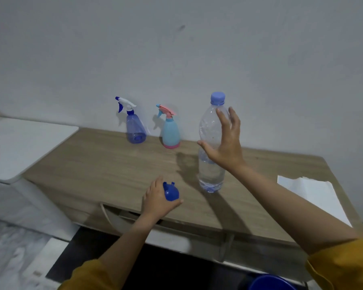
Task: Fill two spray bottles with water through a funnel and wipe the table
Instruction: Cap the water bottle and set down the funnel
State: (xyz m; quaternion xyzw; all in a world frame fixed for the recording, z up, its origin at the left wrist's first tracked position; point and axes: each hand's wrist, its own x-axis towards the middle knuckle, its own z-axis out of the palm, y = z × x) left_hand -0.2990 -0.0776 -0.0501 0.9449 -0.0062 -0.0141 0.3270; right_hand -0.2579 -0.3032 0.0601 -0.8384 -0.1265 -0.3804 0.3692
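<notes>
A person in mustard-yellow sleeves is reaching both arms over a light wooden table that is standing against a plain grey-white wall. The left hand is resting near the table's front edge with its fingers curled around a small blue funnel, gripping it so that the funnel's rounded body is showing above the thumb. The right hand is held up beside a tall clear water bottle, fingers spread and straight, the thumb pointing left; the palm is right against the bottle's side, though it is not possible to tell whether the hand is actually touching it. The bottle is standing upright on the table, its blue cap on, with water filling roughly the lower part. At the back of the table, close to the wall, two spray bottles are standing upright side by side but apart: a translucent blue spray bottle with a white and blue trigger head on the left, and a light blue spray bottle with a pink head and pink base to its right. A white sheet of paper is lying flat near the table's right edge. A blue rounded container rim is showing at the bottom edge of the view, below the table.
</notes>
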